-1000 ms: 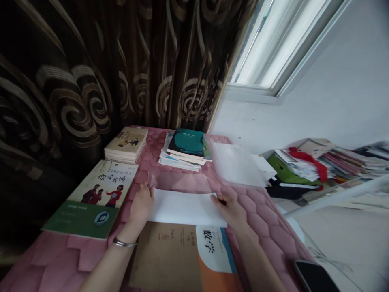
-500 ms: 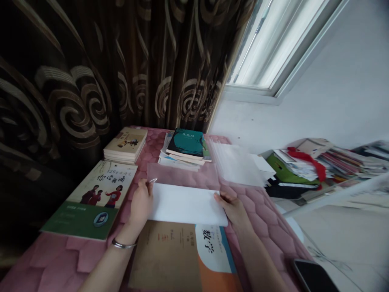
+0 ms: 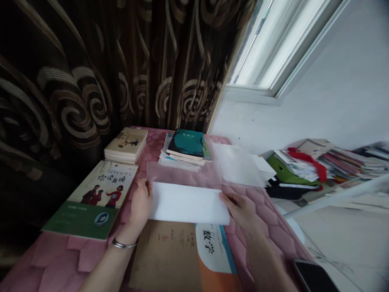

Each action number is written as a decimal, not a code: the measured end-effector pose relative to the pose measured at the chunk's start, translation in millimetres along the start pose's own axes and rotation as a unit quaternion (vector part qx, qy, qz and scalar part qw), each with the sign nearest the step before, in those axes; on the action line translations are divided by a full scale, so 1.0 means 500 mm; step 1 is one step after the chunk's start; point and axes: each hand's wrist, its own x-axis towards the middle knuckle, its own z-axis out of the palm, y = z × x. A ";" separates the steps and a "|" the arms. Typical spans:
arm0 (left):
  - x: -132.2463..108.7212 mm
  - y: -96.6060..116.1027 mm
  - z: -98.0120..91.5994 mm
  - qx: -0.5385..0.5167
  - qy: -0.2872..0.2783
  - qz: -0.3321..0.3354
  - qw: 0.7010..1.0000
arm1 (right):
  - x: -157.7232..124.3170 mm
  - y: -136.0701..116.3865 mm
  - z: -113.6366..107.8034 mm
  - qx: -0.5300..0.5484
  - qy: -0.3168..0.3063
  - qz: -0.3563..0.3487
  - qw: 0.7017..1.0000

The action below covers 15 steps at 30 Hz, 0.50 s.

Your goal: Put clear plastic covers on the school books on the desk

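A blank white sheet, rolled or folded into a band, lies across the far part of a brown, orange and blue textbook. Behind the band, a strip of clear plastic film extends over the pink quilted cover; whether sheet and film are joined I cannot tell. My left hand, with a silver bracelet at the wrist, pinches the band's far left corner. At the far right corner, my right hand is closed with thumb and fingers on the sheet's edge.
On the left lie a green-and-cream book and a stack of tan books. A teal book tops a pile at the back, beside whitish translucent sheets. A phone sits front right; a cluttered shelf stands beyond.
My right hand has shifted slightly right and its grip now sits at the band's far right corner. My left hand has stayed nearly still.
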 end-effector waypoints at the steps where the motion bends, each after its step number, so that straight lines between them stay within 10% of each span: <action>1: 0.000 -0.001 0.000 -0.006 0.003 0.002 1.000 | 0.001 0.000 0.000 0.003 0.006 0.001 1.000; 15: 0.004 -0.007 -0.008 -0.076 0.002 0.039 0.996 | 0.001 0.015 0.022 0.031 0.075 -0.030 0.996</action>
